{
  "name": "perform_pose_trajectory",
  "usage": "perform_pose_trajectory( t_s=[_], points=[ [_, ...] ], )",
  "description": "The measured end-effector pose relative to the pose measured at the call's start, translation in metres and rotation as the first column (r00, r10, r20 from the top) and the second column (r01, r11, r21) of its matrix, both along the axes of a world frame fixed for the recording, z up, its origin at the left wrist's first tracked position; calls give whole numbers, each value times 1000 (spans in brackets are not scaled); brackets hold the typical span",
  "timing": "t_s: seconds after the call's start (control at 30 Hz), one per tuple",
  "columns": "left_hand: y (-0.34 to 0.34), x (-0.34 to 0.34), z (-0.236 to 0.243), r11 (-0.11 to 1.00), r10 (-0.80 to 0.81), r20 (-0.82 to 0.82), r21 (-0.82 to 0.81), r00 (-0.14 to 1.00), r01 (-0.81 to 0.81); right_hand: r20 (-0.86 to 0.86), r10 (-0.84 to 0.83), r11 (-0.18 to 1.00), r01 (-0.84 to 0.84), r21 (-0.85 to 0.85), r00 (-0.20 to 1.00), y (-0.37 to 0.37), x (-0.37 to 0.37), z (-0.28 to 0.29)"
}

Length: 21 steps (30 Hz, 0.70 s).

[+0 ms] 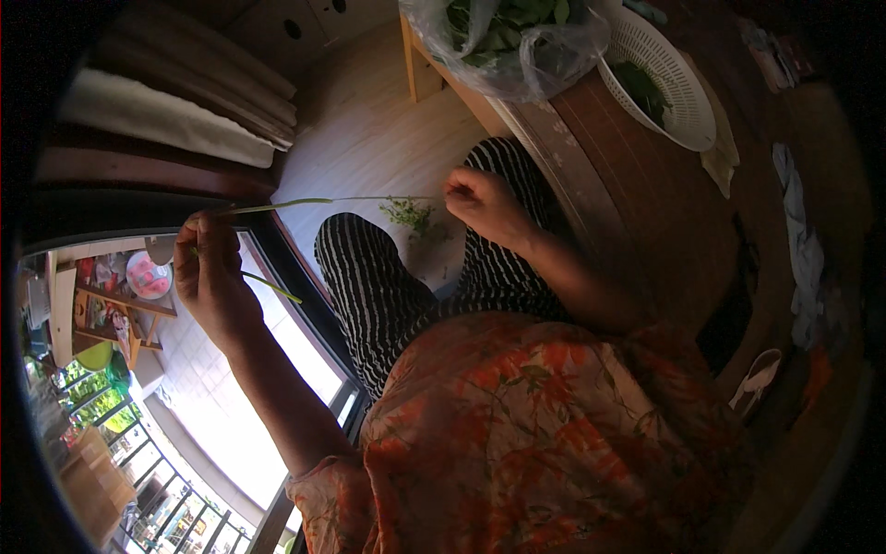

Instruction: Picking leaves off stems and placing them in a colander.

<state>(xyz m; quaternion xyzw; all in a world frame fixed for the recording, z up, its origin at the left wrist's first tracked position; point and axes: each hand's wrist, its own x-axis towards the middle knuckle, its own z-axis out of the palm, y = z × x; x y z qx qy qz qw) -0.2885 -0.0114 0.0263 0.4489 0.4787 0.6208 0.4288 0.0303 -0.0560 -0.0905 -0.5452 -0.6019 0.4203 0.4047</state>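
Raised at the left, my left hand (pixel 214 286) pinches a long green stem (pixel 291 203) between thumb and fingers. One end of the stem points right, and a lower length (pixel 272 287) sticks out below the fingers. A very thin pale strand (pixel 380 198) runs from the stem's tip toward my right hand (pixel 482 201). That hand is closed above my right knee, its fingertips pressed together at the strand's end; the grip itself is partly hidden. Beneath the strand, a small heap of green scraps (pixel 408 215) lies on the floor between my knees.
A clear plastic bag (pixel 540 69) of green leaves sits on the wooden table at the upper right. Beside it, a white slotted basket (pixel 699 129) holds some leaves. A dark-framed glass door (pixel 268 231) stands close to my left arm. Pale curtains (pixel 175 120) hang at the upper left.
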Motion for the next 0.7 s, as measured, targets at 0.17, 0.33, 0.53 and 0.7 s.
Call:
perform_pose_trajectory(
  t_s=[0.17, 0.33, 0.53, 0.7],
  points=[
    [0, 11, 5, 997, 65, 46, 44, 997, -67, 196, -22, 995, 3, 96, 980, 1, -8, 5],
    [-2, 16, -3, 996, -75, 122, -33, 990, 79, 184, 5, 992, -28, 121, 983, 12, -23, 10],
    [-11, 47, -4, 992, -86, 124, -84, 989, 97, 78, 38, 972, -55, 227, 996, 19, -34, 24],
    [-11, 53, -13, 985, -138, 188, -80, 972, 156, -207, 148, 989, -148, 13, 967, 18, -37, 43]
  ],
)
